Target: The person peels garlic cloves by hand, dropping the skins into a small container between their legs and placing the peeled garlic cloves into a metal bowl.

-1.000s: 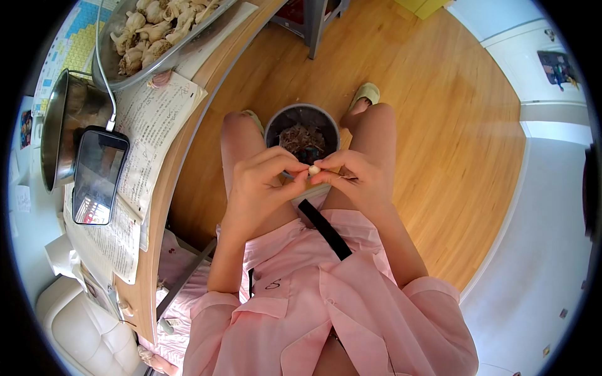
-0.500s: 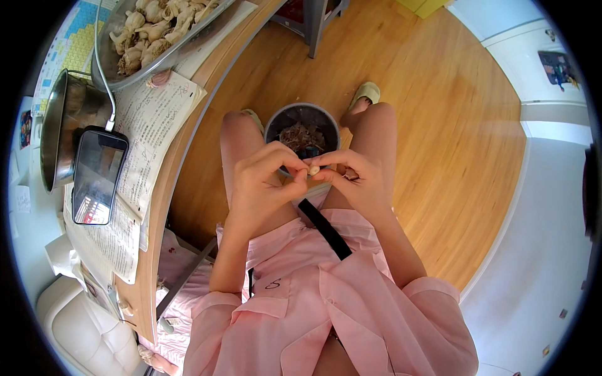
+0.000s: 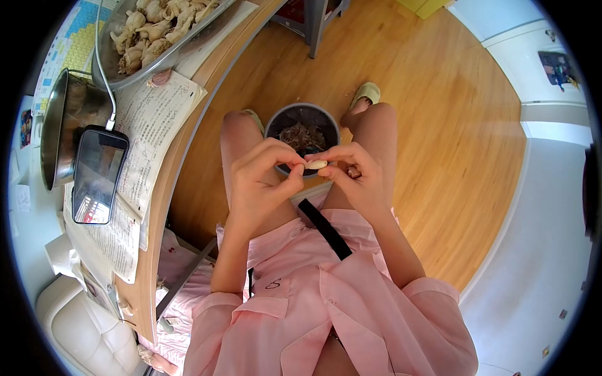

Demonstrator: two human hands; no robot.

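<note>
A pale garlic clove (image 3: 316, 165) is held between both hands, above the near rim of a grey bin (image 3: 302, 108) that has dry peelings (image 3: 301, 136) in it. My left hand (image 3: 266, 178) pinches the clove's left end with thumb and forefinger. My right hand (image 3: 357, 175) grips its right end with the fingertips, and a small reddish-brown piece (image 3: 353, 171) sits in the curled fingers of that same hand. The bin stands on the floor between my knees.
On the desk (image 3: 164, 182) at left are a clear container (image 3: 135, 80) of garlic bulbs (image 3: 153, 34), a metal pot (image 3: 59, 135), a phone (image 3: 100, 175) on a cable and printed sheets (image 3: 160, 119). A grey stool (image 3: 313, 31) stands beyond the bin.
The clove has turned from end-on to lengthwise, and more of its pale side shows. The reddish-brown piece in my right hand is more visible. Both hands stay above the bin.
</note>
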